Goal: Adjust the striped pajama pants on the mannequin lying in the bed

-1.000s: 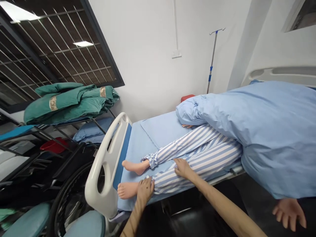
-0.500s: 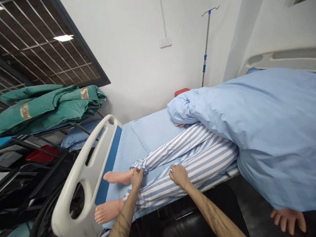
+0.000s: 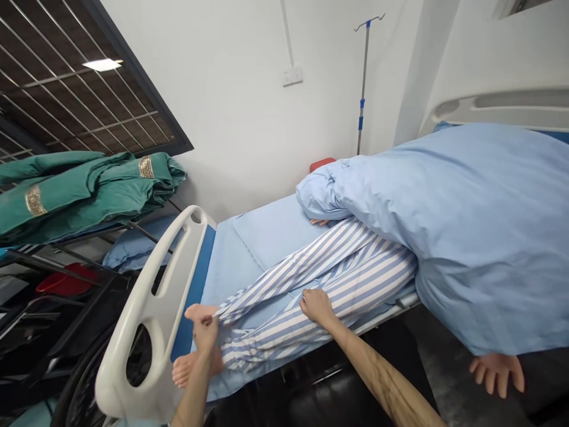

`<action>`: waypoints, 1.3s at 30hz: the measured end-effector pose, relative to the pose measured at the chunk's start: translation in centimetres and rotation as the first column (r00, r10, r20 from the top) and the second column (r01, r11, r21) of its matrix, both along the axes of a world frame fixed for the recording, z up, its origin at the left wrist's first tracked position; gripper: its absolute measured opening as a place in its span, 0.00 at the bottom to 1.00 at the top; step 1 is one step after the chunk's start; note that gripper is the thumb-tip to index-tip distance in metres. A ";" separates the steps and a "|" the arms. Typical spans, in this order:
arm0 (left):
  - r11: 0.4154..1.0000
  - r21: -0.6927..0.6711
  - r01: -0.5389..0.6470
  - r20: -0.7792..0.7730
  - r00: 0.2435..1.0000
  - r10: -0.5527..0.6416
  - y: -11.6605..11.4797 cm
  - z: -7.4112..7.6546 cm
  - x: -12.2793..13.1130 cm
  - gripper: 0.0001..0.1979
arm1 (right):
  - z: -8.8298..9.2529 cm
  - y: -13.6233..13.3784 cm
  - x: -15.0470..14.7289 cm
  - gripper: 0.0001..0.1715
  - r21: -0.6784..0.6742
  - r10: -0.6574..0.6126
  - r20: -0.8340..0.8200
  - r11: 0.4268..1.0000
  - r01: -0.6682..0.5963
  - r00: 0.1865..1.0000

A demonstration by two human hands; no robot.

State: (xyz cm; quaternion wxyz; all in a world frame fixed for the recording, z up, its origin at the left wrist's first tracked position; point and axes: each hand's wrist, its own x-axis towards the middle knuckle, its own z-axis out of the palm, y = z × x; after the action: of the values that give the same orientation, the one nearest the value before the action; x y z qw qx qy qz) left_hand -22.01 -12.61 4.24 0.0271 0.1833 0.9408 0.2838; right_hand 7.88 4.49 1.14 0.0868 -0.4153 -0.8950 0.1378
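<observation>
A figure with smooth, manikin-like feet (image 3: 182, 369) lies on the bed in blue-and-white striped trousers (image 3: 377, 270). My left hand (image 3: 207, 333) is closed on the trouser cuff at the far ankle, and the cloth there is drawn out towards the foot. Curled over the nearer trouser leg, around the knee, my right hand (image 3: 316, 306) grips the fabric; its fingertips are partly hidden. A light blue quilt (image 3: 444, 201) covers the figure's upper part. One of its hands (image 3: 498, 373) hangs out below the quilt at the right.
The white footboard (image 3: 133, 314) stands just left of the feet. A blue sheet (image 3: 262, 237) covers the mattress. Behind the bed are an IV pole (image 3: 363, 83) and a wall socket (image 3: 292, 76). Folded green cloth (image 3: 89, 184) lies on a rack at the left.
My left hand has moved left towards the far foot, and the bunched trouser leg now lies stretched down to the ankle. My right hand stays on the nearer leg.
</observation>
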 end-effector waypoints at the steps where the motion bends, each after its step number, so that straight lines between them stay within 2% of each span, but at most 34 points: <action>1: 0.999 0.026 -0.039 0.000 0.999 0.039 -0.4 0.3 -0.2 0.17 | 0.0 0.0 0.0 0.16 0.001 -0.005 0.001 1.000 0.005 1.000; 3: 0.994 0.076 -0.075 -0.048 0.996 0.079 -0.9 0.5 0.2 0.20 | 0.0 0.0 0.0 0.16 0.004 -0.014 0.002 1.000 0.014 1.000; 4: 0.994 0.098 -0.054 -0.082 0.995 0.062 -1.0 0.5 0.9 0.20 | 0.0 0.0 0.0 0.16 0.008 -0.017 0.001 1.000 0.017 1.000; 7: 0.977 0.147 0.153 -0.098 0.985 -0.139 -0.2 -0.7 4.8 0.17 | -0.1 -0.1 -0.1 0.16 0.018 -0.024 0.008 1.000 0.024 1.000; 9: 0.928 0.164 0.335 -0.052 0.942 -0.331 0.8 -2.0 8.1 0.13 | -0.1 -0.1 -0.1 0.17 0.019 -0.027 0.017 0.999 0.027 0.999; 11: 0.884 0.093 0.458 -0.009 0.888 -0.460 1.8 -3.5 11.0 0.13 | -0.1 -0.1 0.0 0.17 0.017 -0.029 0.025 0.999 0.029 0.999; 14: 0.890 -0.174 0.421 -0.058 0.898 -0.436 2.6 -5.2 13.5 0.16 | 0.0 -0.2 0.0 0.17 0.011 -0.029 0.030 1.000 0.029 0.999; 17: 0.842 -0.359 0.403 -0.128 0.872 -0.472 2.5 -5.6 14.0 0.16 | 0.2 -0.3 0.2 0.17 0.001 -0.025 0.031 1.000 0.025 0.999; 20: 0.778 -0.446 0.443 -0.123 0.830 -0.543 2.1 -5.1 13.8 0.15 | 0.4 -0.3 0.4 0.18 -0.009 -0.012 0.027 1.000 0.012 1.000; 22: 0.771 -0.471 0.428 -0.127 0.832 -0.540 2.1 -4.7 13.9 0.15 | 0.4 -0.3 0.5 0.18 -0.021 -0.003 0.027 1.000 0.003 1.000; 26: 0.777 -0.486 0.400 -0.145 0.840 -0.523 2.3 -4.3 14.4 0.15 | 0.4 -0.2 0.6 0.17 -0.035 0.002 0.015 0.999 -0.002 1.000; 33: 0.844 -0.423 0.328 -0.183 0.882 -0.434 2.6 -4.5 14.8 0.14 | 0.4 -0.2 0.6 0.18 -0.020 0.011 0.020 1.000 -0.011 1.000; 39: 0.866 -0.358 0.348 -0.119 0.903 -0.412 2.6 -4.9 14.4 0.15 | 0.8 -0.4 0.7 0.18 -0.039 0.020 0.046 0.999 -0.018 0.999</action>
State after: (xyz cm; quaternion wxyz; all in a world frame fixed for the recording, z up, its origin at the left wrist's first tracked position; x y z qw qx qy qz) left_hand -7.59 -10.06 -0.66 0.0222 0.3851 0.9179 0.0932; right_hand 8.62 4.12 1.95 0.0564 -0.4113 -0.8979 0.1461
